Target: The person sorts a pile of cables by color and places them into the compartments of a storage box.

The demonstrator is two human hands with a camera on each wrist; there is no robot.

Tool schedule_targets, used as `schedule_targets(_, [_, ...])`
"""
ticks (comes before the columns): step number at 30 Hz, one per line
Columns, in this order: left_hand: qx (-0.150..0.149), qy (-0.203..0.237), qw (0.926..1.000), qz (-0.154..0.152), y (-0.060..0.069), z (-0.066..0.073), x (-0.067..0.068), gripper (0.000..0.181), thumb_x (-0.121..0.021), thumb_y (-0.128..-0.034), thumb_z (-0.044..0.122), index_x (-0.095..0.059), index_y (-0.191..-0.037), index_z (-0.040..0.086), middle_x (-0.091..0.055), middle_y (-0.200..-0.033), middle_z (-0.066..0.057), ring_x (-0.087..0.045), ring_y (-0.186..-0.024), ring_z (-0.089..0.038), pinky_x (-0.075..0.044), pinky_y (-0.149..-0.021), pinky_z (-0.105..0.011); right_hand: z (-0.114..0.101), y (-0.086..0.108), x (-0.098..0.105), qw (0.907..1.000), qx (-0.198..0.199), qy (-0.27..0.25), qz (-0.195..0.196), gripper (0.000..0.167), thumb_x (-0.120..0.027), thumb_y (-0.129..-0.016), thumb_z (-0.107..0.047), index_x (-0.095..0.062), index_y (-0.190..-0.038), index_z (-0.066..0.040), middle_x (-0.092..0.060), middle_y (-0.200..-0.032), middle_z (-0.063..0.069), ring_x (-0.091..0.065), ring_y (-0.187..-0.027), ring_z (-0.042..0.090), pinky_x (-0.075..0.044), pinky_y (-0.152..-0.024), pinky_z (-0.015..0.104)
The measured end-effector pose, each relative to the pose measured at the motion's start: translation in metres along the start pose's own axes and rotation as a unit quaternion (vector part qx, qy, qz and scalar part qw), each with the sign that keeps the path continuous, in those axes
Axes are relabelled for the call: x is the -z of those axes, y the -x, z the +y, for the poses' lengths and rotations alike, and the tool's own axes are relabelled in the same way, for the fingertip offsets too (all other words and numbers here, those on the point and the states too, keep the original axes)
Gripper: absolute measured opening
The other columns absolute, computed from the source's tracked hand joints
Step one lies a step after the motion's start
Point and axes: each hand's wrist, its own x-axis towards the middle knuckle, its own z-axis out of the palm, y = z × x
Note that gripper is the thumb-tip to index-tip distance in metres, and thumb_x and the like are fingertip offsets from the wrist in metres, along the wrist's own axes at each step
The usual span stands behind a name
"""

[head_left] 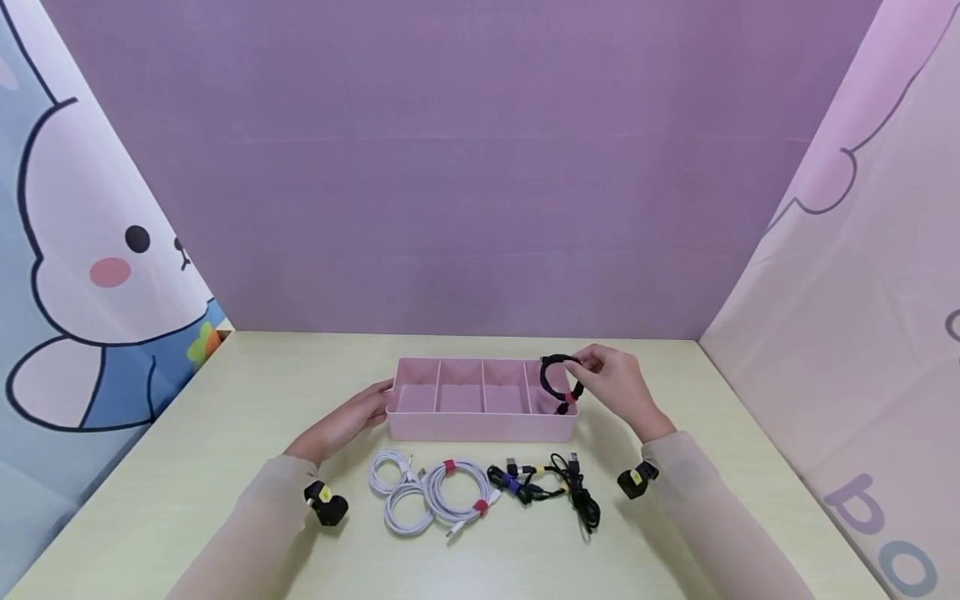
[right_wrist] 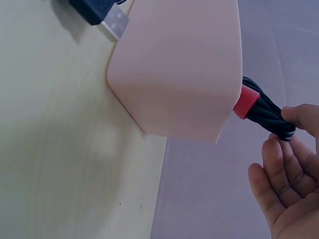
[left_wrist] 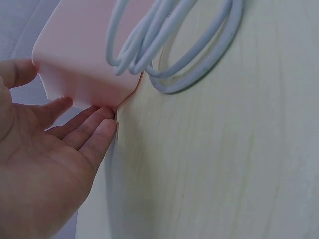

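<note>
A pink box (head_left: 480,427) with several compartments stands on the table. My right hand (head_left: 615,385) pinches a coiled black cable (head_left: 547,379) with a red strap between thumb and fingers, over the box's rightmost compartment. In the right wrist view the red strap (right_wrist: 246,101) shows at the box's rim, and the coil's lower part is hidden behind the wall. At the box's left end my left hand (head_left: 351,421) rests its extended fingers against the side. The left wrist view shows those fingertips (left_wrist: 103,130) touching the pink end wall near the table.
In front of the box lie coiled white cables (head_left: 408,510), one bundle with red straps (head_left: 481,506). To their right are black cables, one with a purple tie (head_left: 512,482) and another bunched (head_left: 583,502). A purple backdrop (head_left: 465,167) rises behind the table (head_left: 300,542).
</note>
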Motion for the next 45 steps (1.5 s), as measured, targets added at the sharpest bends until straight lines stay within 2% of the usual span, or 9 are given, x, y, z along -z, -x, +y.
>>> schedule_targets(7, [-0.003, 0.005, 1.0, 0.003, -0.001, 0.001, -0.001, 0.059, -0.035, -0.1099, 0.032, -0.018, -0.16, 0.006, -0.024, -0.163, -0.017, -0.033, -0.145, -0.033, -0.028, -0.119, -0.045, -0.002, -0.005, -0.004, 0.9997, 0.001, 0.003, -0.024, 0.015, -0.074, -0.093, -0.024, -0.076, -0.096, -0.01, -0.069, -0.078, -0.003, -0.061, -0.068, 0.014, -0.051, -0.061, 0.032])
schedule_targets(14, [-0.004, 0.009, 0.9999, 0.003, 0.0, 0.001, -0.002, 0.059, -0.035, -0.11, 0.032, -0.018, -0.16, 0.006, -0.025, -0.162, -0.017, -0.033, -0.145, -0.033, -0.028, -0.119, -0.044, -0.006, -0.005, -0.006, 0.9991, -0.003, -0.004, -0.043, 0.024, -0.072, -0.095, -0.025, -0.075, -0.108, -0.004, -0.074, -0.094, 0.004, -0.068, -0.083, 0.018, -0.059, -0.075, 0.04])
schedule_targets(17, [-0.001, 0.006, 1.0, 0.003, 0.0, 0.0, -0.001, 0.06, -0.035, -0.1101, 0.034, -0.018, -0.16, 0.007, -0.025, -0.162, -0.016, -0.033, -0.145, -0.032, -0.028, -0.119, -0.044, -0.004, -0.004, -0.006, 0.9989, -0.002, -0.002, -0.046, 0.024, -0.071, -0.095, -0.021, -0.074, -0.11, -0.002, -0.074, -0.097, 0.007, -0.069, -0.085, 0.021, -0.059, -0.076, 0.042])
schedule_targets(22, [-0.004, 0.002, 1.0, 0.0, -0.001, 0.0, -0.001, 0.059, -0.034, -0.1104, 0.034, -0.018, -0.16, 0.007, -0.024, -0.163, -0.016, -0.032, -0.145, -0.033, -0.028, -0.12, -0.045, -0.003, -0.002, -0.003, 0.9985, -0.007, 0.006, -0.054, 0.023, -0.069, -0.097, -0.025, -0.075, -0.109, -0.006, -0.074, -0.098, 0.005, -0.068, -0.087, 0.02, -0.059, -0.079, 0.042])
schedule_targets(37, [-0.006, 0.004, 1.0, -0.001, -0.001, 0.0, -0.001, 0.063, -0.035, -0.1095, 0.038, -0.018, -0.16, 0.006, -0.023, -0.163, -0.018, -0.032, -0.145, -0.034, -0.026, -0.12, -0.046, -0.002, 0.008, 0.007, 0.9973, -0.002, 0.008, -0.073, 0.018, -0.07, -0.097, -0.023, -0.075, -0.106, -0.008, -0.073, -0.094, 0.0, -0.066, -0.084, 0.015, -0.058, -0.076, 0.039])
schedule_targets(45, [-0.007, 0.005, 1.0, -0.003, -0.001, 0.0, -0.001, 0.06, -0.034, -0.1101, 0.035, -0.017, -0.16, 0.005, -0.025, -0.162, -0.018, -0.033, -0.145, -0.034, -0.026, -0.12, -0.047, -0.005, 0.016, 0.011, 0.9962, 0.006, 0.005, -0.087, 0.016, -0.07, -0.096, -0.021, -0.076, -0.103, -0.008, -0.072, -0.087, -0.004, -0.066, -0.078, 0.011, -0.057, -0.071, 0.035])
